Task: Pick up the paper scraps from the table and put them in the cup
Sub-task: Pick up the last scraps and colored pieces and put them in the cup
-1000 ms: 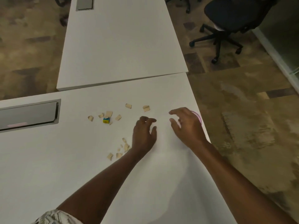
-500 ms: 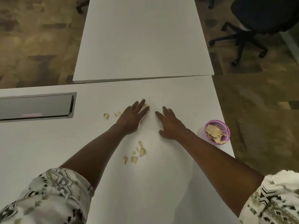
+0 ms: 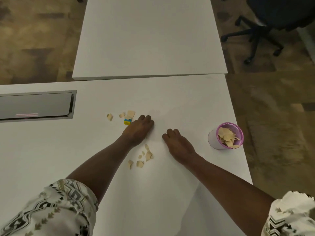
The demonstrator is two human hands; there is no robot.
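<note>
Tan paper scraps lie on the white table (image 3: 187,99) in two groups: a far group (image 3: 130,114) beside a small yellow and blue block (image 3: 127,121), and a near group (image 3: 148,155) between my forearms. My left hand (image 3: 138,131) rests just right of the block, fingers curled down onto the table. My right hand (image 3: 178,142) sits beside it, fingers curled under too. Two scraps seen earlier at these spots are hidden under the fingers. The purple-rimmed cup (image 3: 213,140) stands to the right of my right hand, with several scraps inside.
The cup is close to the table's right edge (image 3: 238,126). A grey recessed panel (image 3: 35,106) is set into the table at the left. A second white table (image 3: 150,36) adjoins at the back. A black office chair (image 3: 272,19) stands at the upper right.
Both hands reached forward, lay flat over two scraps, and have now curled their fingers in. Those two scraps no longer show on the table.
</note>
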